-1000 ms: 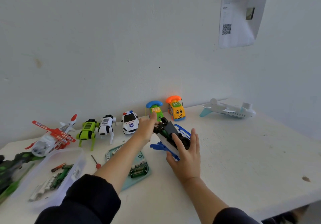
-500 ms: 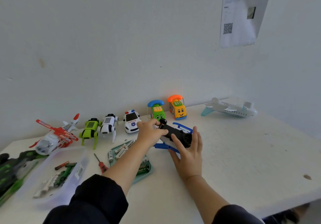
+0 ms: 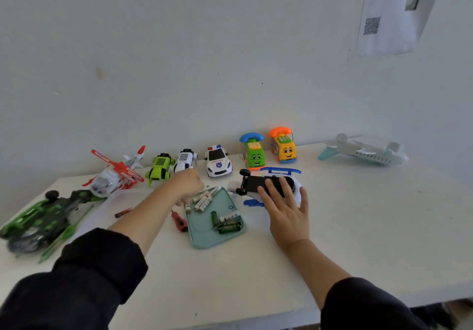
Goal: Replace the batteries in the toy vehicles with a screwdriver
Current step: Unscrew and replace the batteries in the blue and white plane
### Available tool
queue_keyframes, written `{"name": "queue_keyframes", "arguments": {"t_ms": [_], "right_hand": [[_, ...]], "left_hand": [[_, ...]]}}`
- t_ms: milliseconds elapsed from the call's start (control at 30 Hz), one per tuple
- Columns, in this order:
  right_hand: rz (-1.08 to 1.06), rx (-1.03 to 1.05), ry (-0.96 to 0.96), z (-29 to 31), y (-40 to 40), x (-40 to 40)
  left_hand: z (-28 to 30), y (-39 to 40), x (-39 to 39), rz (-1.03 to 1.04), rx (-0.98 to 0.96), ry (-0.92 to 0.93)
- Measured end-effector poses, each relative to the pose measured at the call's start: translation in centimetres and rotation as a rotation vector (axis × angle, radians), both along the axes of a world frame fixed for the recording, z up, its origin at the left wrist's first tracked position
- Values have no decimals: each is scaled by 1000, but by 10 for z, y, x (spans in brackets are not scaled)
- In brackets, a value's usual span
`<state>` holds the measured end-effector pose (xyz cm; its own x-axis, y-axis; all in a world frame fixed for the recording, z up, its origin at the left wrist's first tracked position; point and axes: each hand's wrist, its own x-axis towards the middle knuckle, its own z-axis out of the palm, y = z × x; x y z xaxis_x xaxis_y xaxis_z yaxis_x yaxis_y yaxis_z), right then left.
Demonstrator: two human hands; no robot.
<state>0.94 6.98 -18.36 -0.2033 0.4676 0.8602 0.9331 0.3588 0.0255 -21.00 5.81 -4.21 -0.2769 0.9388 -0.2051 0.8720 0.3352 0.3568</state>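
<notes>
A toy car (image 3: 256, 184) lies upside down on the white table, its black underside up and its blue wings and white body underneath. My right hand (image 3: 286, 209) rests on it with straight fingers. My left hand (image 3: 186, 184) hovers with curled fingers over the far left corner of the teal tray (image 3: 204, 238), right by a heap of white batteries (image 3: 204, 198). Whether the left hand holds anything is hidden. Green batteries (image 3: 227, 224) lie in the tray's right part. A red-handled screwdriver (image 3: 179, 221) lies just left of the tray.
Along the wall stand a red and white helicopter (image 3: 115, 176), a green robot car (image 3: 160, 167), a white one (image 3: 184, 159), a police car (image 3: 218, 162), two phone cars (image 3: 253, 154), and an airplane (image 3: 366, 151). A green-black toy (image 3: 38, 217) lies far left.
My left hand has let go of the car's front end and moved left to the tray's white batteries. The car has turned to lie crosswise under my right hand.
</notes>
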Motion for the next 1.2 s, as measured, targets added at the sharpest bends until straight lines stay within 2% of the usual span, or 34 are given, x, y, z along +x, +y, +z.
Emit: {"name": "queue_keyframes", "arguments": {"t_ms": [100, 167, 267, 400, 467, 533, 667, 733, 800, 967, 1200], "right_hand": [[-10, -16, 2, 1, 0, 0], [-3, -12, -6, 3, -2, -2], [6, -37, -5, 5, -3, -2], [-4, -53, -15, 5, -2, -2], [-24, -72, -13, 5, -2, -2], [-42, -102, 6, 6, -1, -2], [-13, -99, 35, 6, -2, -3], [-2, -117, 42, 8, -3, -3], [8, -120, 47, 9, -3, -3], [27, -145, 59, 8, -3, 0], [39, -177, 82, 11, -4, 0]], "left_hand": [[-19, -13, -18, -7, -234, 276], [-34, -18, -24, -92, -298, 429], [-53, -21, -31, -183, -180, 636], [-51, -21, -43, -149, -13, 625], [-39, -15, -47, -109, 148, 566], [-24, -7, -45, -61, 389, 424], [8, -1, -9, -47, 906, -81], [16, -3, 15, -92, 1045, -319], [15, -3, 36, -160, 1102, -467], [1, 1, 64, -248, 1196, -433], [-6, 3, 72, -320, 1198, -370]]}}
